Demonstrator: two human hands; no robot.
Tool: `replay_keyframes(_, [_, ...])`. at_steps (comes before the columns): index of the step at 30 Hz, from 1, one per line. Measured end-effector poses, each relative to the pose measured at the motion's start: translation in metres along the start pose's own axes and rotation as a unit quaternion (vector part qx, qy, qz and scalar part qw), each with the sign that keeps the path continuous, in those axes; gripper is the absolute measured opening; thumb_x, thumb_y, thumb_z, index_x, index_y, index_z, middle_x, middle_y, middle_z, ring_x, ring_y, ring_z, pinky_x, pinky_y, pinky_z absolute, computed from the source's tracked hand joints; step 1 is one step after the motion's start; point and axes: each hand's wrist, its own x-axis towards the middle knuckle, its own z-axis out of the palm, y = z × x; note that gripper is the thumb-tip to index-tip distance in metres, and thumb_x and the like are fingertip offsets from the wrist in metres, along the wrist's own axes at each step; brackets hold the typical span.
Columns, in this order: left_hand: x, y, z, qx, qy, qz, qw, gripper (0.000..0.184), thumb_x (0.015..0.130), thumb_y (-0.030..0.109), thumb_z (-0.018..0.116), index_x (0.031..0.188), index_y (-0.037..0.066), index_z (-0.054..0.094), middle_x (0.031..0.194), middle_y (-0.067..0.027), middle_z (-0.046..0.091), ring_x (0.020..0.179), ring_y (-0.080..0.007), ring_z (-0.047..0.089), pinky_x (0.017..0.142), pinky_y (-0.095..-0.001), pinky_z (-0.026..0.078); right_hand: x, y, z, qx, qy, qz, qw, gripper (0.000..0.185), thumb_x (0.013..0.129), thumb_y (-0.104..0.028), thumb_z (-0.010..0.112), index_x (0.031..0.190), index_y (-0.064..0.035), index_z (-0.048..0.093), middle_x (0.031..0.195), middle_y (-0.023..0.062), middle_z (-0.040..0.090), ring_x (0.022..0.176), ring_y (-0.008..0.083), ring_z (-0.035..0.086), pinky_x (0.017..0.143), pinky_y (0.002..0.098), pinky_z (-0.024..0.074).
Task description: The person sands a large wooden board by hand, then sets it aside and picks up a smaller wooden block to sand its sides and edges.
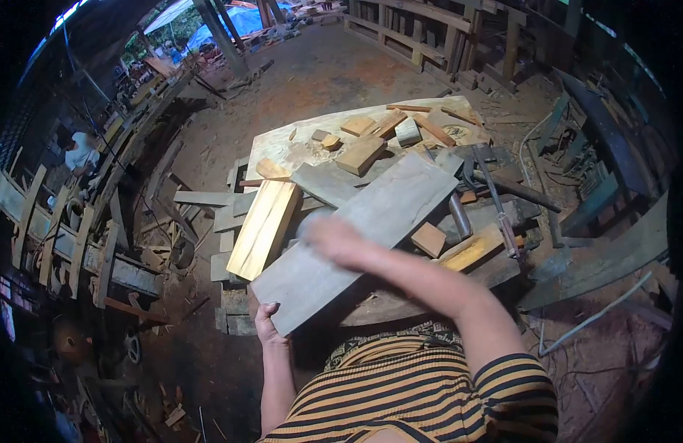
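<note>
A long grey board (385, 214) lies slantwise in front of me, its near end towards my body. My left hand (269, 322) grips the board's near left corner, thumb on top and the other fingers hidden underneath. Over the board's left part is my right hand (330, 238), smeared by motion; a small pale thing seems to be under it, too blurred to make out. Left of the board stands a bright yellow wood block (264, 230). Another grey board (323, 183) lies just beyond.
Wood offcuts (361, 155) lie on a pale sheet (282, 140). A bow saw (496, 203), a dark metal pipe (459, 215) and a small block (428, 240) are at the right. A person (81, 153) is at the far left.
</note>
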Motion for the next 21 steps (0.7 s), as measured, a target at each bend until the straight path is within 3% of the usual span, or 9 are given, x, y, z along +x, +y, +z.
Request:
replay_keyframes(2, [0.0,0.002,-0.002,-0.002,0.005,0.001,1.0,0.052,0.066,0.006,0.058,0.117,-0.002,0.052,0.108,-0.0149,0.061,0.098,-0.032,0.06,0.09,-0.0471,0.05,-0.018,0.083,-0.013,-0.04,0.168,0.048,0.984,0.029,0.082,-0.017,0.052,0.107,-0.0087,0.064,0.115,0.0152,0.057,0.112,0.0321,0.05,0.097,0.0428,0.0379])
replay_keyframes(4, [0.007,0.002,-0.017,-0.011,0.012,0.003,1.0,0.051,0.067,0.006,0.058,0.117,-0.002,0.052,0.107,-0.0148,0.061,0.098,-0.0316,0.06,0.089,-0.047,0.05,-0.04,0.135,-0.054,-0.044,0.183,0.239,0.953,0.031,0.084,-0.022,0.052,0.111,-0.0103,0.062,0.12,0.0149,0.055,0.115,0.0318,0.049,0.1,0.0431,0.0363])
replay_keyframes(5, [0.011,0.003,-0.021,-0.018,0.012,0.001,1.0,0.05,0.067,0.006,0.058,0.116,-0.002,0.052,0.106,-0.0147,0.061,0.097,-0.0311,0.061,0.089,-0.0469,0.05,-0.055,0.153,-0.07,-0.181,0.199,0.246,0.931,0.033,0.084,-0.025,0.052,0.114,-0.0118,0.061,0.12,0.015,0.055,0.115,0.0319,0.048,0.1,0.0438,0.0362])
replay_keyframes(7, [0.008,0.005,-0.014,-0.009,-0.001,-0.001,1.0,0.05,0.068,0.007,0.058,0.116,-0.002,0.053,0.106,-0.0142,0.061,0.098,-0.0308,0.06,0.09,-0.047,0.05,-0.071,0.166,-0.081,-0.201,0.309,0.322,0.872,0.034,0.085,-0.025,0.051,0.115,-0.0126,0.06,0.12,0.0149,0.055,0.116,0.0317,0.048,0.1,0.0447,0.0362])
replay_keyframes(10, [0.004,0.004,-0.011,0.023,-0.007,0.013,1.0,0.048,0.072,0.01,0.06,0.118,0.0,0.052,0.108,-0.0136,0.061,0.101,-0.0304,0.059,0.092,-0.0473,0.048,-0.065,0.156,-0.077,-0.183,0.283,0.355,0.872,0.032,0.085,-0.021,0.05,0.113,-0.011,0.061,0.122,0.0151,0.054,0.116,0.0309,0.048,0.099,0.0439,0.037])
replay_keyframes(14, [0.0,0.004,0.006,-0.004,0.027,0.014,1.0,0.044,0.084,0.016,0.058,0.124,0.001,0.049,0.119,-0.0153,0.058,0.108,-0.0316,0.057,0.093,-0.0482,0.047,-0.029,0.059,-0.02,0.085,0.219,0.247,0.94,0.026,0.084,-0.012,0.046,0.102,-0.0079,0.064,0.104,0.0149,0.06,0.103,0.0321,0.054,0.091,0.0424,0.0422])
replay_keyframes(16, [0.002,0.004,0.008,-0.007,-0.001,0.011,1.0,0.043,0.088,0.02,0.056,0.126,0.001,0.048,0.121,-0.0156,0.056,0.11,-0.032,0.056,0.093,-0.0487,0.046,-0.019,-0.01,0.019,0.024,0.091,0.067,0.993,0.024,0.082,-0.017,0.05,0.098,-0.0071,0.064,0.1,0.0157,0.059,0.097,0.0324,0.055,0.088,0.043,0.0427])
replay_keyframes(18, [0.006,0.005,0.003,-0.01,-0.029,0.012,0.999,0.044,0.091,0.024,0.054,0.128,0.001,0.047,0.124,-0.0158,0.055,0.112,-0.0324,0.054,0.094,-0.0492,0.046,-0.029,-0.08,0.035,-0.044,0.025,-0.079,0.996,0.031,0.081,-0.025,0.055,0.105,-0.0067,0.059,0.114,0.0134,0.055,0.112,0.0299,0.049,0.092,0.0471,0.0397])
replay_keyframes(21, [0.009,0.007,-0.01,-0.027,-0.058,-0.012,0.998,0.046,0.092,0.027,0.054,0.129,0.002,0.046,0.125,-0.0154,0.055,0.113,-0.0326,0.054,0.094,-0.0497,0.045,-0.061,-0.106,0.056,0.004,0.12,-0.149,0.982,0.032,0.082,-0.028,0.057,0.108,-0.0082,0.057,0.126,0.0162,0.049,0.123,0.0313,0.041,0.1,0.0471,0.0349])
